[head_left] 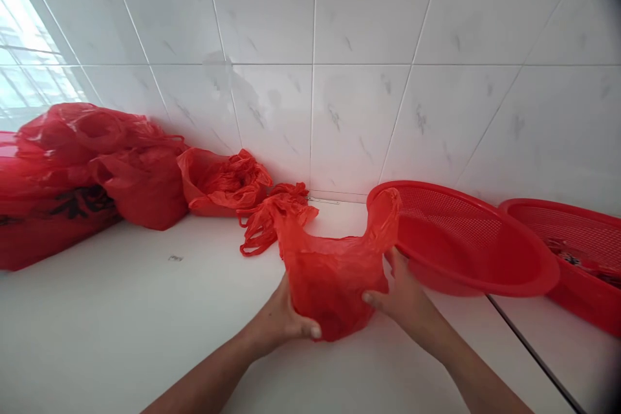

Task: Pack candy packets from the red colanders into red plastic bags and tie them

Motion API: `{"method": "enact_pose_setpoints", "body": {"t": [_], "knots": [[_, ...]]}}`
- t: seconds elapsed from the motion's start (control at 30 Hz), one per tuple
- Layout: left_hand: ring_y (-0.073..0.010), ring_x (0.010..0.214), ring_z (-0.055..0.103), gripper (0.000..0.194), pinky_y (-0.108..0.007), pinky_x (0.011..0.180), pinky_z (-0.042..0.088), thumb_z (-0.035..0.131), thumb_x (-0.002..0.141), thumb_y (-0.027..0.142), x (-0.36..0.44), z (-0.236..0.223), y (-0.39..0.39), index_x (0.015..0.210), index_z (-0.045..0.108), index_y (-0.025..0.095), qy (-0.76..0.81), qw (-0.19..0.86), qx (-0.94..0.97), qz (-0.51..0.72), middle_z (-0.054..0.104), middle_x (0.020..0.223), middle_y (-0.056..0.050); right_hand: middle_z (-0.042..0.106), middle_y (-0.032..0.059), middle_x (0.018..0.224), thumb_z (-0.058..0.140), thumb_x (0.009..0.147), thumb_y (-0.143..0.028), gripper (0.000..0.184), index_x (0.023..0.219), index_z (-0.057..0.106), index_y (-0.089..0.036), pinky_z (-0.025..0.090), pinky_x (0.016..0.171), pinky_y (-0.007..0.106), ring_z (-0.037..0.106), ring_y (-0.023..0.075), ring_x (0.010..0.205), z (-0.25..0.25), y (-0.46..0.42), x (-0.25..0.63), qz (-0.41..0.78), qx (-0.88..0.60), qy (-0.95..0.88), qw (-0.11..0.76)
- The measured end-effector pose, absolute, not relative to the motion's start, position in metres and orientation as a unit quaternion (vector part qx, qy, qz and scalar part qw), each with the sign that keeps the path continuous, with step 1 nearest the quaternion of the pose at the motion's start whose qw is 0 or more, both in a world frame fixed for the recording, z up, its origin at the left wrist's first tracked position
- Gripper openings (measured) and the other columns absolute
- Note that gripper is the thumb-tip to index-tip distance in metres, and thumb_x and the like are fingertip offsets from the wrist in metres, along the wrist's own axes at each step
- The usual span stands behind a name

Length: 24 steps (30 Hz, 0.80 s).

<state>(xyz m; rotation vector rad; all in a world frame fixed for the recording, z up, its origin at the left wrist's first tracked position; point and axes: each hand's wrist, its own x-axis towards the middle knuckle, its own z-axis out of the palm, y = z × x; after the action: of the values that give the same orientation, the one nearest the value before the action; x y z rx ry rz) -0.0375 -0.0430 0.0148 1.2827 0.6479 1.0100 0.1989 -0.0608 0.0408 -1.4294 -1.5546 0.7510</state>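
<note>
A red plastic bag (pixel 334 284) with two handles standing up is held upright just above or on the white surface; I cannot tell whether its base touches. My left hand (pixel 286 320) grips its lower left side, thumb across the front. On the opposite side my right hand (pixel 395 291) clasps it, thumb pressed on the front and fingers partly hidden behind. Dark shapes show faintly through the thin plastic, too dim to name. Directly behind the bag lies a crumpled bunch of red plastic bags (pixel 259 226).
To the right stand a red plastic basket (pixel 460 246) and a second red basket (pixel 592 304) holding small things. At the left are another open red bag (pixel 208 200) with crumpled bags in it and several full red bags (pixel 145 187). Behind rises a tiled wall (pixel 359 110).
</note>
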Motion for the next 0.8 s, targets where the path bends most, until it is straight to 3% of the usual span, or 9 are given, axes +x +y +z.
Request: {"method": "enact_pose_setpoints", "body": {"t": [0.13,0.27,0.33,0.47,0.6,0.8], "knots": [[-0.0312,0.111,0.052,0.067,-0.037,0.086,0.047,0.082,0.055,0.022,-0.013,0.003,-0.032,0.116,0.055,0.020,0.302,0.589,0.570,0.487,0.057,0.120,-0.013,0.053,0.0168,0.128,0.070,0.066,-0.045,0.085,0.138,0.034,-0.019,0.047,0.091,0.043,0.053,0.0278,0.116,0.026,-0.038,0.195,0.408,-0.517,-0.603,0.449],[-0.0278,0.087,0.062,0.028,-0.033,0.069,0.050,0.076,0.064,0.029,-0.002,-0.014,-0.013,0.086,0.065,0.016,0.389,0.571,0.522,0.501,0.067,0.089,-0.009,0.063,0.0135,0.112,0.072,0.066,-0.044,0.066,0.122,0.051,-0.017,0.047,0.089,0.042,0.061,0.0263,0.102,0.019,-0.026,0.193,0.530,-0.454,-0.533,0.479],[-0.0251,0.081,0.062,0.022,-0.031,0.065,0.049,0.070,0.070,0.034,-0.001,-0.019,-0.006,0.081,0.065,0.016,0.424,0.556,0.482,0.528,0.066,0.081,-0.008,0.067,0.0118,0.101,0.071,0.067,-0.044,0.052,0.108,0.059,-0.016,0.049,0.085,0.041,0.064,0.0252,0.093,0.015,-0.025,0.189,0.554,-0.455,-0.499,0.487],[-0.0203,0.076,0.059,0.022,-0.028,0.063,0.048,0.064,0.076,0.038,-0.002,-0.021,-0.004,0.083,0.063,0.017,0.421,0.543,0.457,0.565,0.065,0.082,-0.006,0.068,0.0063,0.085,0.065,0.070,-0.044,0.036,0.092,0.061,-0.017,0.051,0.072,0.034,0.064,0.0229,0.081,0.003,-0.032,0.181,0.436,-0.535,-0.498,0.526],[-0.0170,0.067,0.053,0.025,-0.026,0.057,0.044,0.059,0.079,0.042,0.000,-0.022,-0.010,0.073,0.059,0.018,0.409,0.538,0.462,0.574,0.061,0.074,-0.004,0.057,-0.0001,0.058,0.055,0.074,-0.041,0.023,0.067,0.054,-0.019,0.042,0.050,0.026,0.053,0.0168,0.056,-0.014,-0.040,0.173,0.307,-0.607,-0.562,0.471],[-0.0136,0.061,0.045,0.020,-0.023,0.052,0.038,0.057,0.078,0.028,0.005,-0.025,-0.019,0.062,0.050,0.019,0.403,0.512,0.497,0.574,0.053,0.066,-0.001,0.042,-0.0027,0.049,0.049,0.077,-0.034,0.027,0.054,0.042,-0.021,0.031,0.045,0.025,0.040,0.0133,0.048,-0.025,-0.053,0.164,0.324,-0.589,-0.608,0.423]]}}
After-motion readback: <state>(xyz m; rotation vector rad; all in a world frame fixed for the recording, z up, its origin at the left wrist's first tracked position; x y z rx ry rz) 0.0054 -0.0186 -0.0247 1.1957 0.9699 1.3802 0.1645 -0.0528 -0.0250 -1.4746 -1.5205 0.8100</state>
